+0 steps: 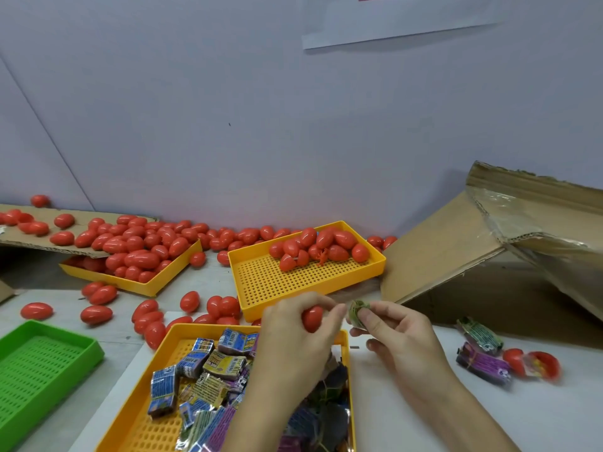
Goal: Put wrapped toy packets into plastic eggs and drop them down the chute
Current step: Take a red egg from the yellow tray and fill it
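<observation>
My left hand (293,334) grips a red plastic egg (312,318) above the near yellow tray (137,415), which holds several wrapped toy packets (208,370). My right hand (391,334) pinches a green wrapped packet (358,313) right beside the egg. A second yellow tray (277,285) behind my hands holds a heap of red eggs (323,246). The cardboard chute (473,256) slopes at the right.
A third yellow tray (137,285) of eggs sits at the left under a cardboard sheet (49,246). Loose eggs (98,313) lie scattered on the table. A green tray (39,363) stands at the near left. Two packets (483,350) and an opened egg (541,365) lie at the right.
</observation>
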Demonstrator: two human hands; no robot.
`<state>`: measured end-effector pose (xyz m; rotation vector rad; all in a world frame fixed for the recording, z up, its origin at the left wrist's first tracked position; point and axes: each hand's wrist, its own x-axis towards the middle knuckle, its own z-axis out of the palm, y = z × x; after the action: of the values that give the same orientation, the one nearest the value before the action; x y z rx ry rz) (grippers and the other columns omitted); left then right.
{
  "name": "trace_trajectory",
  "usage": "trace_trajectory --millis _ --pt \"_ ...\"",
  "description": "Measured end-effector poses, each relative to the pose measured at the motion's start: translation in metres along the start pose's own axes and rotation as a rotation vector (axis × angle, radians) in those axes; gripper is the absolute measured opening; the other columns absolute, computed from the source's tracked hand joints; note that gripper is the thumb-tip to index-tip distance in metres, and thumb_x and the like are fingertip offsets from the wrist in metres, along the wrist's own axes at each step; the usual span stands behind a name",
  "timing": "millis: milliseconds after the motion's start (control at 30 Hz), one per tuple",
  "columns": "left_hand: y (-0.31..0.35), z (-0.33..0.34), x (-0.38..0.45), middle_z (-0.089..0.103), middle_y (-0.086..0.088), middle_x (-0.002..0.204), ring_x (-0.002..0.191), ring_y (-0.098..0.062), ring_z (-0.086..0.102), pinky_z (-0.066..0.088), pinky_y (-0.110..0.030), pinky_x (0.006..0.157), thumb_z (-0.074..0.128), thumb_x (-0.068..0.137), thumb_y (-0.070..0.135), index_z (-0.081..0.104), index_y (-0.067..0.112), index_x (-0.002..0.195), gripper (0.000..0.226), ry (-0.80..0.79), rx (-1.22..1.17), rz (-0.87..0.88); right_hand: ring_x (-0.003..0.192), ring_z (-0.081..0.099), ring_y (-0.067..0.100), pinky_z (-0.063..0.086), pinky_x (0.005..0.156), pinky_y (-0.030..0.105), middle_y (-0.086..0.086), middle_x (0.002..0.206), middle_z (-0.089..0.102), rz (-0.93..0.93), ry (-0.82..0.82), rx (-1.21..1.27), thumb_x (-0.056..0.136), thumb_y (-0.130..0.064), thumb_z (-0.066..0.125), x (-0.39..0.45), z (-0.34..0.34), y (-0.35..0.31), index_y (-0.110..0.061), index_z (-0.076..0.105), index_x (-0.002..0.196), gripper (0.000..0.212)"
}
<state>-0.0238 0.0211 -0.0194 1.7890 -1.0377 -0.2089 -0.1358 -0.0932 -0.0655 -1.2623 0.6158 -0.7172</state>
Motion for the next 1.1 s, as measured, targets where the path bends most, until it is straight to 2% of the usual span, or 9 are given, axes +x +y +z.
trace_trajectory --millis 67,333,467,567,633,700,800,933,1100 --pt "-0.001 0.008 -0.001 0.066 0.016 0.07 0.068 -0.009 0.064 0.055 -0.029 0.063 0.072 0.086 0.042 0.076 0.029 0.085 0.013 -0.017 0.011 0.003 0.088 0.07 0.017 0.048 0.071 0.029 0.007 0.092 0.076 -0.027 -0.042 0.002 0.062 -0.049 0.075 -0.002 0.001 -0.001 -0.026 0.079 0.095 0.041" --pt "-0.005 0.011 -0.002 0.069 0.022 0.074 0.078 0.001 0.064 0.05 -0.014 0.064 0.075 0.087 0.02 0.078 0.028 0.079 0.011 0.108 0.084 0.124 0.083 0.067 0.014 0.051 0.066 0.025 0.006 0.09 0.077 -0.049 -0.035 -0.01 0.062 -0.044 0.075 0.0 0.003 0.0 -0.027 0.081 0.092 0.036" --pt "-0.008 0.012 -0.003 0.071 0.015 0.076 0.073 -0.004 0.065 0.055 -0.027 0.063 0.074 0.087 0.017 0.078 0.024 0.086 0.008 0.19 0.216 0.222 0.082 0.068 0.013 0.051 0.066 0.024 0.005 0.088 0.076 -0.052 -0.007 -0.002 0.061 -0.041 0.076 0.001 0.001 0.002 -0.023 0.08 0.09 0.034" --pt "-0.008 0.012 -0.003 0.072 0.01 0.08 0.074 -0.008 0.065 0.056 -0.036 0.064 0.074 0.087 0.016 0.077 0.021 0.088 0.006 0.209 0.284 0.268 0.08 0.062 0.016 0.048 0.069 0.029 0.007 0.084 0.07 0.001 -0.1 0.078 0.069 -0.026 0.085 0.001 0.001 0.001 -0.015 0.078 0.084 0.02" --pt "-0.007 0.012 -0.002 0.071 0.008 0.079 0.074 -0.012 0.064 0.056 -0.038 0.061 0.073 0.086 0.015 0.075 0.019 0.088 0.005 0.207 0.341 0.314 0.082 0.058 0.016 0.045 0.069 0.031 0.009 0.085 0.064 0.04 -0.18 0.15 0.075 -0.024 0.073 0.0 0.002 -0.001 -0.015 0.074 0.08 0.01" --pt "-0.003 0.014 0.001 0.07 0.005 0.076 0.071 -0.017 0.063 0.055 -0.04 0.056 0.072 0.085 0.012 0.074 0.016 0.085 0.004 0.211 0.406 0.366 0.086 0.055 0.018 0.042 0.07 0.033 0.011 0.089 0.06 0.039 -0.201 0.177 0.078 -0.03 0.061 0.0 0.004 -0.003 -0.012 0.072 0.082 0.021" --pt "0.003 0.018 0.007 0.063 0.002 0.066 0.061 -0.019 0.058 0.05 -0.037 0.045 0.071 0.08 0.012 0.07 0.013 0.076 0.004 0.199 0.507 0.44 0.084 0.052 0.019 0.04 0.068 0.034 0.012 0.089 0.061 0.017 -0.182 0.201 0.089 -0.04 0.062 0.001 0.006 -0.005 -0.01 0.073 0.082 0.033" --pt "0.004 0.028 0.013 0.059 0.002 0.061 0.056 -0.018 0.055 0.046 -0.03 0.041 0.065 0.079 0.018 0.069 0.015 0.07 0.01 0.145 0.594 0.546 0.079 0.049 0.018 0.039 0.066 0.033 0.009 0.082 0.059 0.037 -0.15 0.266 0.086 -0.037 0.058 0.007 0.003 -0.004 -0.012 0.074 0.081 0.03" --pt "-0.007 0.03 0.014 0.068 0.005 0.077 0.073 -0.017 0.061 0.052 -0.037 0.057 0.07 0.09 0.022 0.073 0.019 0.089 0.004 0.101 0.477 0.401 0.075 0.052 0.011 0.042 0.063 0.026 0.007 0.083 0.06 0.03 -0.124 0.31 0.079 -0.03 0.064 0.011 -0.002 -0.003 -0.014 0.074 0.079 0.019"
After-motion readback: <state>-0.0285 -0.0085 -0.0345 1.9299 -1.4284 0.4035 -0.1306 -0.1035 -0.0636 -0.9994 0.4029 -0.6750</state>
